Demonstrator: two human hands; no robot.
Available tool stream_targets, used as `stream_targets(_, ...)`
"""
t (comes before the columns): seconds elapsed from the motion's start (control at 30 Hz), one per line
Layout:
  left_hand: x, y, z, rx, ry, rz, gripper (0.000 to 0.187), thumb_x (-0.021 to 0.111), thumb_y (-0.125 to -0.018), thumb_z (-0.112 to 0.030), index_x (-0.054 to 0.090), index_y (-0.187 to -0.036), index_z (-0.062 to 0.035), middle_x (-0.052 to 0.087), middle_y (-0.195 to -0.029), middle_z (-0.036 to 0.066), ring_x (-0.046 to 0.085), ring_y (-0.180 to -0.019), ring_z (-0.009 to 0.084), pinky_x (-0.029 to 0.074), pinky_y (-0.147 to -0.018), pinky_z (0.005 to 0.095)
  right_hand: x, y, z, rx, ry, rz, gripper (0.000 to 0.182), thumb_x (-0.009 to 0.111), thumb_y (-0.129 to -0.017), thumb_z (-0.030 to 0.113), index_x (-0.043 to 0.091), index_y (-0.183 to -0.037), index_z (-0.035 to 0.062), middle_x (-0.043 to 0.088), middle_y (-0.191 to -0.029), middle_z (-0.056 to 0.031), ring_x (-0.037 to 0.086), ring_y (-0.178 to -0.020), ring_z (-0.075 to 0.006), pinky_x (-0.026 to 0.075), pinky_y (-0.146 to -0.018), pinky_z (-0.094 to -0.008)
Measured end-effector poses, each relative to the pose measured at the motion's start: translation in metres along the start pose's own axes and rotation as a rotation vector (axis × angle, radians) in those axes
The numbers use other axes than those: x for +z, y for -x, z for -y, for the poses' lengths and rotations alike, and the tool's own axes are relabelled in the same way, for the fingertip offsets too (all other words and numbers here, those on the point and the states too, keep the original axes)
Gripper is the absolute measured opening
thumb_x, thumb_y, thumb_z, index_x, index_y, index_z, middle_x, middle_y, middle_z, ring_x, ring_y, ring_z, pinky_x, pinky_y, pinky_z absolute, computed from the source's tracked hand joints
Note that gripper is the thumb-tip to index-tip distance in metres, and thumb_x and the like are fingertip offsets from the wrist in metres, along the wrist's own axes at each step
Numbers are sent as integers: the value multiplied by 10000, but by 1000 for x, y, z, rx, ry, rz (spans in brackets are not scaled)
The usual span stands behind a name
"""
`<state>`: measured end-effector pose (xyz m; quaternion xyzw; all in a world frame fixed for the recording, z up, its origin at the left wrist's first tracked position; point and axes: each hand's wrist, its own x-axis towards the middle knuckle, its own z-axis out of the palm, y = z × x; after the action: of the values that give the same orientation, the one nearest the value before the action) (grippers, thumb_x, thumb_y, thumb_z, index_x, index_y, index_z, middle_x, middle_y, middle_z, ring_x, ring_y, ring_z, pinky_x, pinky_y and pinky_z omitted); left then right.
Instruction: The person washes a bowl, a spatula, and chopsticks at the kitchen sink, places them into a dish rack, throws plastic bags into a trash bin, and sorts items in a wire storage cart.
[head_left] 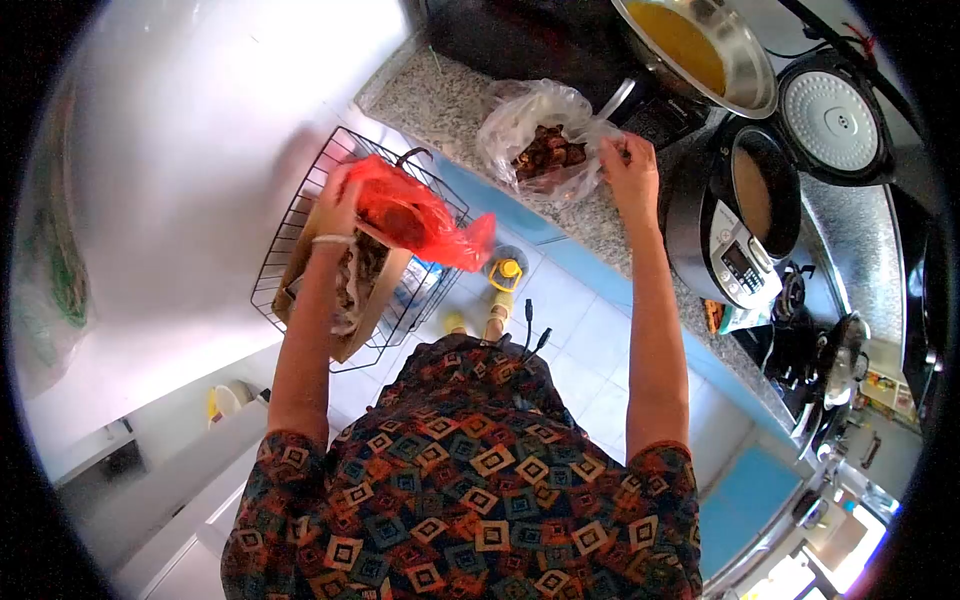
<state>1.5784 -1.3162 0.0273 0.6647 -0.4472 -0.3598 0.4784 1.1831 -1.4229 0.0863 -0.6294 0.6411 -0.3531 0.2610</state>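
My left hand point(337, 207) is closed on a red plastic bag point(410, 212), which hangs over a black wire rack. What the bag holds does not show clearly. Over on the granite counter lies an opened clear plastic bag point(500, 125) with dark brown dried pieces point(550, 152) inside. The fingers of my right hand point(632, 172) pinch together at that bag's right edge. A small dark spot shows between them, too small to name.
The wire rack point(290, 235) holds a cardboard box point(375, 310). Right of the clear bag stands an open rice cooker point(740, 250), its lid point(832, 118) raised. A steel bowl point(755, 75) of yellowish contents sits behind. A yellow-capped bottle point(508, 270) stands on the floor.
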Motion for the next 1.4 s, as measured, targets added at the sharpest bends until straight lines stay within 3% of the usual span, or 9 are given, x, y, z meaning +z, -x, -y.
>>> stream_targets(0.1, -49, 33, -48, 165, -88, 175, 186, 493, -806, -54, 514, -982, 4, 514, -972, 62, 480, -905, 137, 371, -811, 252, -8, 2, -12, -92, 163, 35, 287, 556, -805, 228, 537, -958, -13, 454, -996, -84, 564, -718, -128, 475, -556, -246)
stream_targets(0.27, -86, 76, -68, 171, -187, 299, 183, 519, -783, -18, 525, -966, -6, 499, -999, 61, 475, -906, 131, 367, -816, 254, -20, 16, 2, 109, 73, 65, 337, 599, -743, 327, 561, -887, 24, 515, -930, -127, 520, -820, -254, 422, -695, -335)
stream_targets(0.5, -86, 87, -62, 37, -37, -30, 209, 537, -793, -35, 550, -1001, -15, 528, -802, 3, 474, -695, 80, 391, -630, 197, -31, 65, 19, 157, 181, -235, 211, 568, -777, 227, 538, -872, 41, 549, -782, -94, 547, -722, -251, 444, -642, -332)
stream_targets(0.63, -68, 61, -90, 25, -46, -31, 263, 527, -811, -48, 536, -1071, -11, 495, -706, -32, 423, -601, 49, 356, -541, 178, 27, 106, 48, -112, 67, 271, 101, 568, -750, 113, 552, -832, 56, 569, -780, -82, 575, -710, -233, 467, -607, -313)
stream_targets(0.7, -58, 51, -104, -18, 41, 30, 286, 518, -820, -57, 518, -1102, -6, 482, -694, -33, 407, -587, 43, 346, -529, 175, 58, 108, 66, -241, -22, 589, 264, 559, -763, 217, 533, -986, 80, 554, -948, -107, 535, -897, -258, 443, -753, -340)
stream_targets(0.83, -54, 40, -112, -40, 123, 172, 308, 496, -839, -74, 484, -1137, 6, 467, -692, -25, 399, -591, 42, 344, -534, 174, 124, 112, 51, -646, 231, 555, 537, 568, -725, 395, 451, -1142, 78, 492, -1106, -143, 451, -1048, -287, 386, -852, -368)
stream_targets(0.97, -53, 33, -119, -61, 93, 247, 344, 473, -852, -77, 431, -1182, 10, 453, -702, -20, 401, -605, 48, 349, -548, 175, 119, 108, 63, -94, 392, 1356, 471, 537, -736, 375, 478, -1114, 101, 559, -986, -156, 529, -909, -318, 421, -770, -391)
stream_targets(1.27, -48, 23, -121, -122, 140, 405, 356, 429, -873, -90, 381, -1212, 7, 424, -703, -14, 393, -617, 50, 334, -539, 175, 91, 117, -16, 84, 247, 689, 347, 470, -755, 320, 541, -887, 6, 585, -835, -203, 561, -800, -354, 432, -694, -427)
stream_targets(1.4, -46, 25, -121, -111, 286, 388, 321, 433, -872, -98, 416, -1187, -33, 403, -668, -21, 361, -574, 48, 297, -495, 169, 78, 124, -2, 292, 227, 852, 311, 465, -758, 289, 542, -905, 26, 578, -834, -207, 557, -789, -356, 435, -681, -407)
